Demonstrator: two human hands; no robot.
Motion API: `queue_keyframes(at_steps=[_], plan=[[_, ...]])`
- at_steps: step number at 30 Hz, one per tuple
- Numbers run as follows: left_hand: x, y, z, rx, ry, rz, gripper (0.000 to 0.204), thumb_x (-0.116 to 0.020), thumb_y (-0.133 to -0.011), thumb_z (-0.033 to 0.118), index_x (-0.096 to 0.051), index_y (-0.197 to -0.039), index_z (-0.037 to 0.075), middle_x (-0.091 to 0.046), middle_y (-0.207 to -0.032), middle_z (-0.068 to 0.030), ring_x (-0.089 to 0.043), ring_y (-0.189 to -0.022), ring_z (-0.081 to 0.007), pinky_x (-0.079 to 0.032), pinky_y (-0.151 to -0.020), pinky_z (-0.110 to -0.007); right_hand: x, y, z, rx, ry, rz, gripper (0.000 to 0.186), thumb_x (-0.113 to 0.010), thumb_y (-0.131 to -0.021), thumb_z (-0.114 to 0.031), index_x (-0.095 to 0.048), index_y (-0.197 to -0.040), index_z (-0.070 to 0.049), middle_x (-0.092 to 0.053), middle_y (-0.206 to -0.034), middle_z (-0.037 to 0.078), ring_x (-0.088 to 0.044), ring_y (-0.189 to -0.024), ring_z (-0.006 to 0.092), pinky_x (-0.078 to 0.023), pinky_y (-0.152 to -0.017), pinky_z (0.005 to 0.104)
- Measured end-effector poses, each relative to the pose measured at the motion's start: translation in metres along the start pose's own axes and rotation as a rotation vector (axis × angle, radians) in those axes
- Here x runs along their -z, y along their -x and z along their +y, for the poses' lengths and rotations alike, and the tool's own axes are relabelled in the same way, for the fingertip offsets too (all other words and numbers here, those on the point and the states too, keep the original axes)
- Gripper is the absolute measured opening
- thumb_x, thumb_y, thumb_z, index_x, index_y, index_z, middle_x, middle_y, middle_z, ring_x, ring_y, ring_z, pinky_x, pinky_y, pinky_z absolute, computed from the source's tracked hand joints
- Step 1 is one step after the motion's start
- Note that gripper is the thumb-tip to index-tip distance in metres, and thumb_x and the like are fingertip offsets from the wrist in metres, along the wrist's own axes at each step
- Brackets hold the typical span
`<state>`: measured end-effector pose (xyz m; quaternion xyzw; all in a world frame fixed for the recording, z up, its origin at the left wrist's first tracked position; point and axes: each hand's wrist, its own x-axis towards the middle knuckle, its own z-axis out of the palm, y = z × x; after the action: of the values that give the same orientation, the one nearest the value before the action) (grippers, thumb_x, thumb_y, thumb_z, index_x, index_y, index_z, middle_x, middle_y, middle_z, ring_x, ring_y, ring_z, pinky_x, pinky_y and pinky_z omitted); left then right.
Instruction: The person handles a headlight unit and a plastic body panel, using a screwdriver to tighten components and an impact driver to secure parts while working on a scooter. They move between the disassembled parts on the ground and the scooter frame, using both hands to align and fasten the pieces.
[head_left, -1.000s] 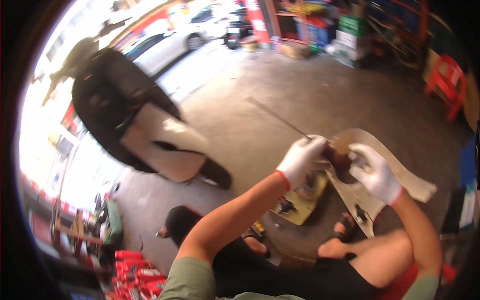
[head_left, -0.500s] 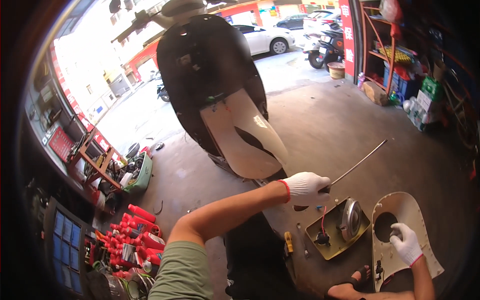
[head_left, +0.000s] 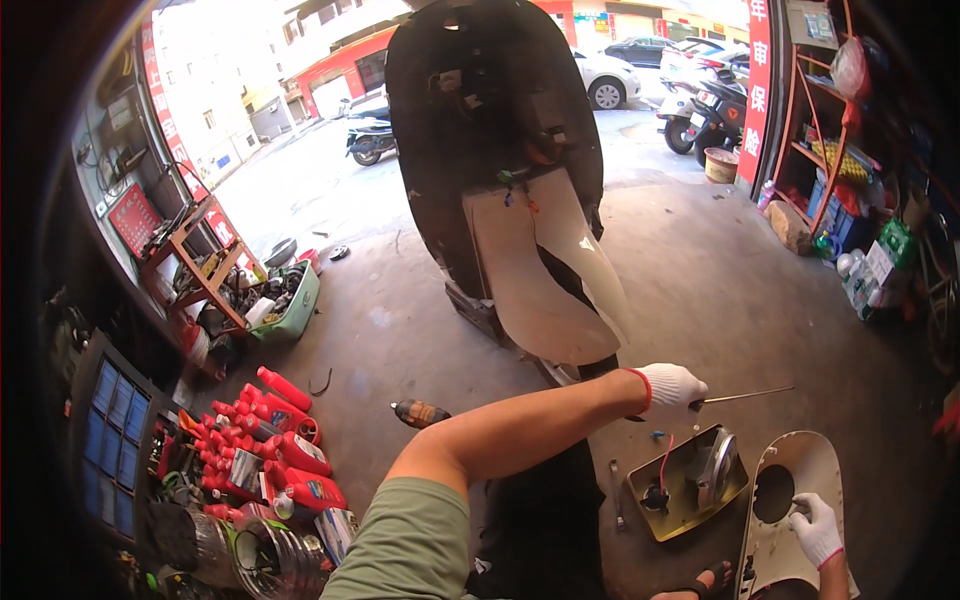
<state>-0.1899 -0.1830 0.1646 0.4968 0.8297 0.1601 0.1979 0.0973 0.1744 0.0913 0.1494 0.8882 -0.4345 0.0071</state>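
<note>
In a white glove with a red cuff, my left hand [head_left: 672, 388] is closed round the dark handle of a long screwdriver [head_left: 750, 395]. Its shaft points right, almost level, above a tray-like yellowish shell [head_left: 690, 520] with a round lamp [head_left: 718, 470] and a wired black part [head_left: 655, 497]. My right hand [head_left: 818, 530], also gloved, is over a cream plastic panel [head_left: 812, 455] beside its big round hole. Its fingers are curled in; whatever they pinch is too small to make out. Ahead stands a scooter front [head_left: 495, 110] with a loose-looking cream panel [head_left: 535, 280].
On the floor lie a black-and-orange tool [head_left: 420, 412] and a thin metal tool [head_left: 617, 495]. Red bottles [head_left: 285, 450] crowd the left, near a green tub [head_left: 295, 310]. A shelf rack [head_left: 815, 150] stands at the right, and scooters [head_left: 710, 110] are parked outside.
The screwdriver has swung down from a raised slant to nearly level in my left hand. My view has shifted, so the scene sits further right. My right hand stays by the panel's hole.
</note>
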Motion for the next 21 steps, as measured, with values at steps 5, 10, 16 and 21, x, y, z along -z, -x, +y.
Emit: queue_keyframes(at_steps=[5,10,16,21], plan=[[-0.009,0.0,-0.006,-0.016,0.009,0.01,0.028,-0.058,-0.089,0.026,-0.064,-0.104,0.003,-0.069,-0.088,-0.0215,-0.067,-0.084,-0.0416,-0.052,-0.076,-0.049,0.002,0.001,-0.008,0.001,0.05,-0.04,0.029,-0.06,-0.088,-0.003,-0.059,-0.116,0.006,-0.066,-0.087,0.008,-0.065,-0.074,0.0131,-0.053,-0.067,0.0269],[0.0,0.009,0.002,-0.039,0.079,0.039,0.033,-0.059,-0.091,0.033,-0.066,-0.1,0.002,-0.069,-0.086,-0.0214,-0.067,-0.081,-0.0406,-0.052,-0.074,-0.047,0.003,0.005,-0.02,-0.045,0.025,-0.03,0.031,-0.062,-0.085,-0.001,-0.06,-0.114,0.007,-0.068,-0.085,0.011,-0.066,-0.074,0.0149,-0.054,-0.07,0.0279],[0.003,0.01,0.007,-0.015,0.138,-0.015,0.044,-0.058,-0.093,0.042,-0.068,-0.097,-0.001,-0.069,-0.087,-0.0225,-0.068,-0.08,-0.0385,-0.053,-0.074,-0.045,0.006,0.012,-0.018,-0.044,0.048,-0.03,0.029,-0.062,-0.085,-0.002,-0.061,-0.113,0.007,-0.068,-0.083,0.011,-0.066,-0.073,0.0149,-0.054,-0.069,0.028],[0.004,0.009,0.01,0.005,0.158,-0.033,0.047,-0.055,-0.095,0.044,-0.066,-0.093,-0.002,-0.066,-0.082,-0.0231,-0.065,-0.078,-0.0384,-0.05,-0.075,-0.045,0.011,0.016,-0.015,-0.076,0.039,-0.053,0.029,-0.062,-0.088,-0.005,-0.061,-0.114,0.008,-0.067,-0.088,0.01,-0.066,-0.077,0.0148,-0.056,-0.069,0.0287]])
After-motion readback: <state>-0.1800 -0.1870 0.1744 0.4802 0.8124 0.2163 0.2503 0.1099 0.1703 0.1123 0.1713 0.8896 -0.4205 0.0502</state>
